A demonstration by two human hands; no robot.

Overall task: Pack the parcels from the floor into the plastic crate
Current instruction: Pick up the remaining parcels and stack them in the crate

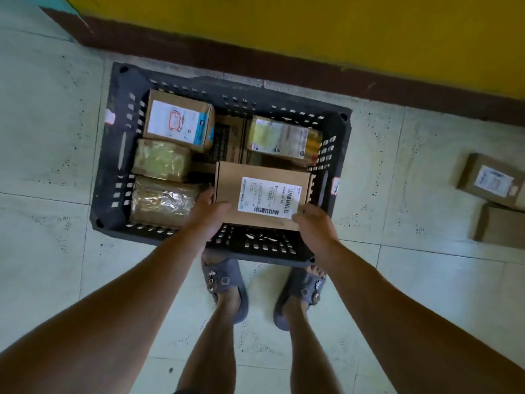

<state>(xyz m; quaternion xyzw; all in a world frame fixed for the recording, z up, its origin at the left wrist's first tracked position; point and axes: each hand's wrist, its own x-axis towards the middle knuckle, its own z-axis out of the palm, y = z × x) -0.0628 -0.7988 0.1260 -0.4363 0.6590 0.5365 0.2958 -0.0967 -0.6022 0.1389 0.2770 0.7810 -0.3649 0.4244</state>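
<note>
A flat brown cardboard parcel (260, 191) with a white shipping label is held over the near right part of the black plastic crate (110, 166). My left hand (207, 217) grips its near left corner and my right hand (315, 226) grips its near right corner. Inside the crate lie several parcels: a labelled box (177, 120) at the far left, two tape-wrapped parcels (162, 160) (162, 200) along the left side, and a yellowish labelled parcel (281, 137) at the far right. Two more brown parcels (491, 180) (500, 226) rest on the floor to the right.
The crate stands on a pale tiled floor close to a yellow wall with a dark brown skirting (255, 61). My feet in grey slippers (224, 288) stand right at the crate's near rim.
</note>
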